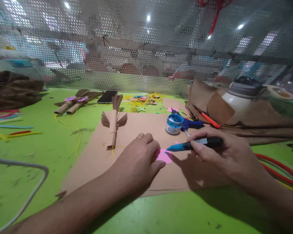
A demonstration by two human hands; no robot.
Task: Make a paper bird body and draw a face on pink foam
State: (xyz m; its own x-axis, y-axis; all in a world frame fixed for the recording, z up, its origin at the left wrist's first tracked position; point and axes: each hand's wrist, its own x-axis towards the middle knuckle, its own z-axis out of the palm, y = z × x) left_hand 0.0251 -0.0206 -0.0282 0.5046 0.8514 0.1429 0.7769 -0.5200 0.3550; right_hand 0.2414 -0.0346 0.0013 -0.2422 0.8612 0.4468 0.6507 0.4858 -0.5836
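Observation:
My right hand (224, 156) holds a blue marker (185, 146), its tip at a small blue mark on a pink paper piece (167, 158). The fingers of my left hand (141, 159) are bent together, thumb and fingertips pressing the left side of that piece onto a brown paper sheet (88, 165). A rolled brown paper figure (113, 128) with pleated parts and yellow string lies on the sheet, left of my hands. Behind the marker stands an open jar (174, 124) with blue around its rim.
A blue glue gun (191, 123) and an orange-handled tool (210, 120) lie behind my right hand. At the back are a phone (107, 97), paper scraps and two similar figures. A white cable (36, 191) curves at left; red tubing (280, 167) at right.

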